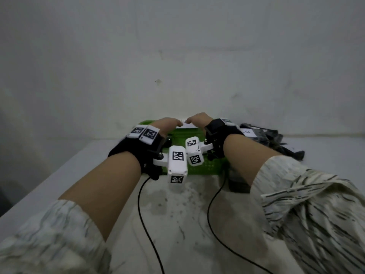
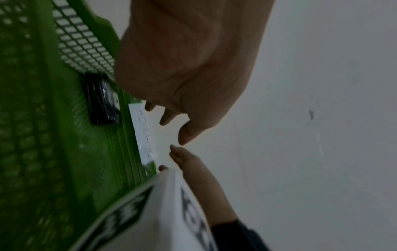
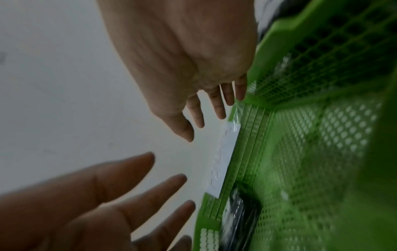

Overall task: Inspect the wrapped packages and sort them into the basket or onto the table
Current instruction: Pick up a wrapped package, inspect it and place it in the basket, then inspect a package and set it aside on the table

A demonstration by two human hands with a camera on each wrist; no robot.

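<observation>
1. Far left of the surface (image 1: 177, 214): left hand (image 1: 167, 124) reached out over the far rim of the green basket (image 1: 197, 169). Fingers (image 3: 137, 168) straight and spread, released, grasping nothing.
2. Inside the basket, tucked into the far-left corner against the mesh wall: one black wrapped package (image 2: 101, 100), glossy film, lying flat on the floor of the basket. Already sorted, by the look of it.
3. Middle, on the far rim: a white label (image 3: 223, 161) with faint writing, too blurred to read. Tips of both hands just beside it, not clearly touching.
4. Just right of the label: right hand (image 1: 198, 119), fingers (image 3: 219, 108) loose and extended, likewise released and empty, tips near the rim.
5. Far right, outside the basket, on the surface by the wall: a heap of black wrapped packages (image 1: 264, 137), one with a white paper tag on top. Probably still to be inspected.
6. Handling, as a guess: likely light, soft and crinkly, with a slick wrap prone to sliding under a loose pinch. Best taken across the body with thumb opposite fingers, not by a loose corner of film, which could tear or slip. Turn over with both hands to check every side.
</observation>
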